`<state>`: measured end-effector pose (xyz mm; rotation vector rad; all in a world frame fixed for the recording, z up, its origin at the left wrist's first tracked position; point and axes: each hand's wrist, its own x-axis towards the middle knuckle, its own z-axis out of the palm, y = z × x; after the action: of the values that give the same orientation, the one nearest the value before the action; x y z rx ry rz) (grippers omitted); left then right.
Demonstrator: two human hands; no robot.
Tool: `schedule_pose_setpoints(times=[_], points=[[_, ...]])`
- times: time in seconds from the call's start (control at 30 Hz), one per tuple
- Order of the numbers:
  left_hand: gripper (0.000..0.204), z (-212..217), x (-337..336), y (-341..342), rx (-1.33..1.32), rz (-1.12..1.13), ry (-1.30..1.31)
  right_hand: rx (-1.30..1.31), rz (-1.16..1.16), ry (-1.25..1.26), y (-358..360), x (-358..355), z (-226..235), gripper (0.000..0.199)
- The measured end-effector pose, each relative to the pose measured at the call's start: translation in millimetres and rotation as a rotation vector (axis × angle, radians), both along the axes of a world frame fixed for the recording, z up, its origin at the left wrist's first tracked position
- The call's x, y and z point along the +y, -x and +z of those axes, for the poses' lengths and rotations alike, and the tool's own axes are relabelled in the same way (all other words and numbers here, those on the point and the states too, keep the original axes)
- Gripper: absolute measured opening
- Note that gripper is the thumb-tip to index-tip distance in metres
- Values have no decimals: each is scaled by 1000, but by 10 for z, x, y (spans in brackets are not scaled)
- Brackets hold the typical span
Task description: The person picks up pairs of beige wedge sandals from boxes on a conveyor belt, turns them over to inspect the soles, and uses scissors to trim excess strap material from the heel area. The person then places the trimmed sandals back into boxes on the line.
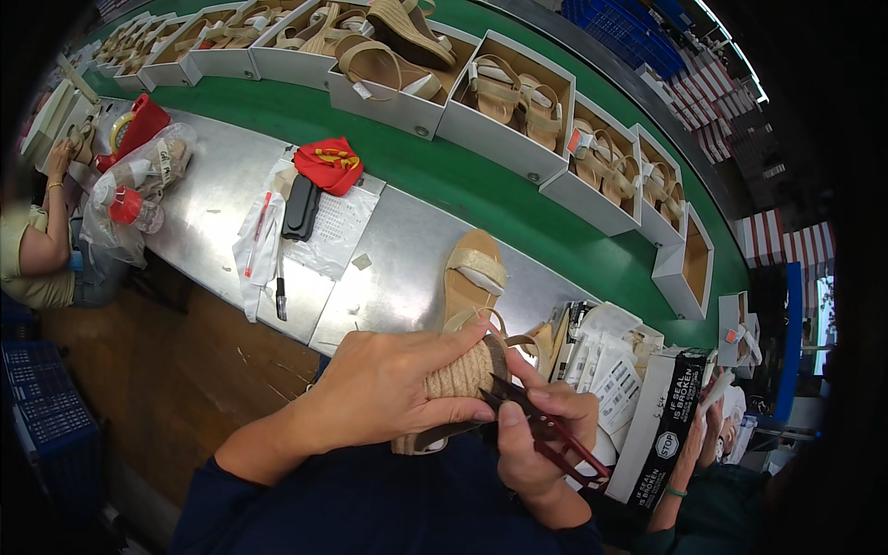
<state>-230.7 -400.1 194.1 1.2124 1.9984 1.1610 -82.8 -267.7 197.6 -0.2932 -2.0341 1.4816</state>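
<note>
My left hand [384,379] is closed around a wedge sandal [460,374] with a rope-wrapped sole, tilted so the woven side faces up. In my right hand [532,453] is a pair of dark red thread snips [566,442]; their dark tips touch or nearly touch the sole's edge beside my left thumb. Just beyond my hands, a second sandal [474,275] with a shiny gold strap and white padding under it lies on the metal table. My fingers hide part of the held sandal's straps.
Open white boxes [398,109] of sandals line the green conveyor [388,165]. A red cloth [328,165], black case [301,208] and pens lie on the metal table [222,185]. At right stands a black-and-white carton [661,430]. Co-workers' arms [686,462] show at both sides.
</note>
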Motion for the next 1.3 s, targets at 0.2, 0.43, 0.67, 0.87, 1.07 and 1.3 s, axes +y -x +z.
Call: schedule_pose_setpoints(times=[0.2,0.43,0.67,0.87,1.07,1.3], points=[[73,-141,-4,-23,82,34,-105,-57,49,-58,-19,26,-20,34],[75,-48,35,-14,10,22,22,-51,28,-194,15,58,-50,34],[74,21,63,4,-7,21,39,-50,24,-84,47,80,-33,34],[73,-71,87,-29,29,20,-28,-5,0,17,-6,106,-56,34],[73,4,128,-7,-14,14,82,-22,4,-169,20,126,-135,33],[73,31,142,-29,-1,2,53,49,-58,57,-1,91,-81,33]])
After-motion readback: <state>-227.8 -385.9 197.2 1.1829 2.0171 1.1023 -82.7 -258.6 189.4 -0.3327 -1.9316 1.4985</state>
